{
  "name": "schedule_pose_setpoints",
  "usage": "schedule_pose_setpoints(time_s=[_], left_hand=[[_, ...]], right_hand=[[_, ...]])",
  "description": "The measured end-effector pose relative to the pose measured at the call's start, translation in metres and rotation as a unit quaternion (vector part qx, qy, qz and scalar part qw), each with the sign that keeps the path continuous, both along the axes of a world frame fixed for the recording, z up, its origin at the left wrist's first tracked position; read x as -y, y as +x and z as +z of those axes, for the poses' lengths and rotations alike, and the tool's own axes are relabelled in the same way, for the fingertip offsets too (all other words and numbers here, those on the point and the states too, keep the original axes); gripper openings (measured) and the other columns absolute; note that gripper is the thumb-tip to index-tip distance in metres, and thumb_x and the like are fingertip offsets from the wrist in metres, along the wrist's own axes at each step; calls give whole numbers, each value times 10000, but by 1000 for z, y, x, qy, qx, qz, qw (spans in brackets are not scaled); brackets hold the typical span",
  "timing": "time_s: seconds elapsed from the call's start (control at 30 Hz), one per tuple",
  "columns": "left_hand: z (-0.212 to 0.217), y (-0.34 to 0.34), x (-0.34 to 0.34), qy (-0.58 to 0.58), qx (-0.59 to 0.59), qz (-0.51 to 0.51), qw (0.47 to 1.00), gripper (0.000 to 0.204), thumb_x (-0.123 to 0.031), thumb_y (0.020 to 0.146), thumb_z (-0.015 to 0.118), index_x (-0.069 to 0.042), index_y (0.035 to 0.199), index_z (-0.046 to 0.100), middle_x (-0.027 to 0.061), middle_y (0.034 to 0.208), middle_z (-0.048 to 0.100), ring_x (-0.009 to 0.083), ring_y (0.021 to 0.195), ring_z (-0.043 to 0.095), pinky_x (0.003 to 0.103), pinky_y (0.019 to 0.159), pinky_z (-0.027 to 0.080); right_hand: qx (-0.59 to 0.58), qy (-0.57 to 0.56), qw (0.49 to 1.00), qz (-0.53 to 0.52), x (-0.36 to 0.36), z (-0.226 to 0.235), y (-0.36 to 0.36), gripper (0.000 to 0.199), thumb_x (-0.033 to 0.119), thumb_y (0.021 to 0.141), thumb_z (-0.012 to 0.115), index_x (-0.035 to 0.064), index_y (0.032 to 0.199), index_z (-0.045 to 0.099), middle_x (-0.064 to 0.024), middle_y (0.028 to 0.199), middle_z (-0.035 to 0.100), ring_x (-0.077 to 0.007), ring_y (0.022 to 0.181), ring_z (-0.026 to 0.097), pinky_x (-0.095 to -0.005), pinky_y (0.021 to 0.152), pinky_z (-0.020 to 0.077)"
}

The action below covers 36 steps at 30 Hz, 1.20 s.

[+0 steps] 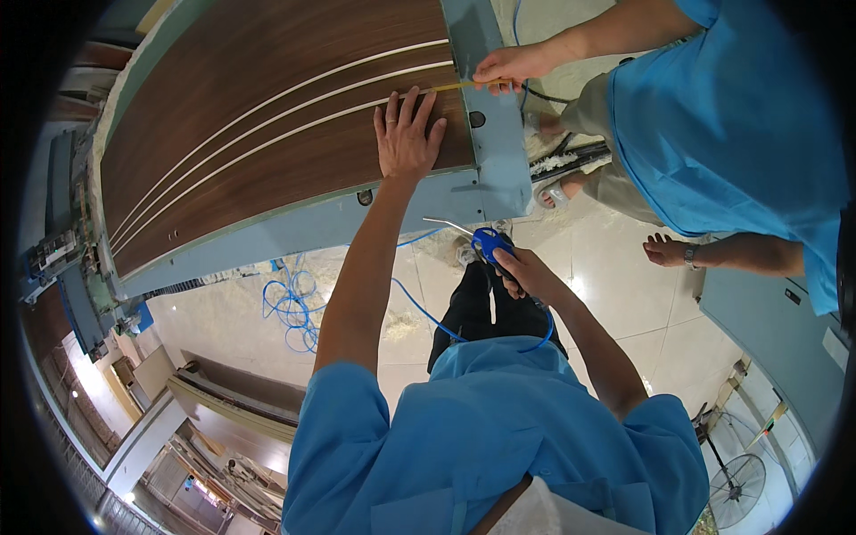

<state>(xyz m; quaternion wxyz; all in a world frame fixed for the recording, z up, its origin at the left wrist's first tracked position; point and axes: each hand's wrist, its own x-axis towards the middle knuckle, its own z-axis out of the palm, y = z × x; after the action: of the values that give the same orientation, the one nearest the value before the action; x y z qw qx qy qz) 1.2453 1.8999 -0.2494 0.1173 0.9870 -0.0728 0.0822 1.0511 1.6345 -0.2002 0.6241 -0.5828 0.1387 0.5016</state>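
Observation:
My left hand [407, 138] lies flat with spread fingers on a dark brown wood-grain panel [259, 89], near its right end. Long pale lines [334, 116] run along the panel, and my fingertips reach the lowest of them. A thin yellow strip, like a measuring tape [455, 86], stretches from beside my fingertips to a co-worker's hand [513, 67], which grips its far end. In my right hand [528, 272], in front of my body, is a blue air blow gun [488, 241]. Its bent metal nozzle points left, and a blue hose trails from it.
The panel rests on a grey-blue machine bed [294, 227]. Coiled blue hose [294, 303] lies on the dusty tiled floor. The co-worker in a blue shirt [731, 134] stands at the right, other hand [669, 251] hanging free. A grey cabinet [767, 312] and a fan [736, 490] are at lower right.

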Motion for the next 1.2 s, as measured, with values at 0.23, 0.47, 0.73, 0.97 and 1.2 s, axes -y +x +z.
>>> schedule_pose_setpoints(time_s=[0.23, 0.47, 0.73, 0.97, 1.2], left_hand=[[5, 5, 7, 14, -12, 21, 1000, 580, -560, 1037, 503, -300, 1556, 487, 47, 1596, 445, 358, 1517, 347, 592, 1265, 196], [7, 5, 7, -8, -13, 33, 999, 581, -553, 1027, 520, -296, 1548, 495, 50, 1595, 455, 352, 1513, 355, 586, 1266, 203], [7, 5, 6, -20, 0, 34, 999, 575, -528, 1030, 517, -284, 1550, 492, 44, 1592, 474, 341, 1507, 369, 565, 1269, 209], [6, 6, 7, 17, -9, 34, 999, 568, -537, 1036, 504, -334, 1566, 478, 47, 1605, 456, 333, 1517, 354, 576, 1272, 195], [6, 4, 7, 25, -15, 44, 999, 560, -575, 1047, 466, -369, 1568, 461, 28, 1633, 409, 317, 1530, 330, 556, 1283, 197]], right_hand=[[-8, -1, 1000, 28, 5, 0, 19, 555, 593, 1063, 527, 64, 897, 556, -11, 613, 543, -112, 506, 556, -278, 481, 442], [-23, -14, 999, 44, 9, -3, 29, 562, 590, 1062, 531, 50, 908, 566, -23, 618, 559, -116, 507, 559, -280, 497, 460], [-26, -6, 999, 39, 10, -4, 27, 544, 569, 1065, 544, 43, 930, 580, -13, 622, 557, -108, 516, 562, -279, 510, 472], [-48, -21, 998, 34, 11, -4, 23, 533, 555, 1078, 523, 44, 940, 582, -12, 623, 562, -113, 511, 566, -273, 504, 464], [-3, -22, 1000, -14, 13, -10, 11, 547, 577, 1082, 497, 54, 934, 560, -12, 599, 536, -120, 494, 546, -274, 481, 426]])
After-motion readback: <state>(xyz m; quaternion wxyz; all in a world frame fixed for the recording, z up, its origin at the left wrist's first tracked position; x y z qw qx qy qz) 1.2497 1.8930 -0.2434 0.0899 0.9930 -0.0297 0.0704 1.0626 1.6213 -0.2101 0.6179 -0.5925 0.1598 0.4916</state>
